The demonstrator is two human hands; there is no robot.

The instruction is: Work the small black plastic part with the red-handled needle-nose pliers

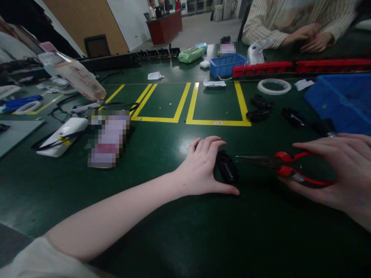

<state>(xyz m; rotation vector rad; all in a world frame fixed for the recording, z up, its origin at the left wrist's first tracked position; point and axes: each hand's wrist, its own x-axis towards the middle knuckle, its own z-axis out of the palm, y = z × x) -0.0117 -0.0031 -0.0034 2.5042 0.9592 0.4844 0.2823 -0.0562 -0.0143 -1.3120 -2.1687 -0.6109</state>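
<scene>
My right hand (339,173) holds needle-nose pliers (282,164) by their red handles, thumb on one handle and fingers by the other. The slim jaws point left, with a thin bright wire-like piece at their tip; I cannot tell whether the jaws grip it. On the green table, a small black plastic part (228,166) lies just short of that tip. Around this part, my left hand (204,166) is spread open, fingers on its far side and thumb on the near side. No firm grip on the part shows.
More black parts (259,108) lie near a blue bin (342,102) and a tape roll (274,87). Yellow tape (218,122) marks the table. A phone (108,141), white device (62,137) and tilted bottle (75,73) are at left. A person's hands (310,38) rest across the table.
</scene>
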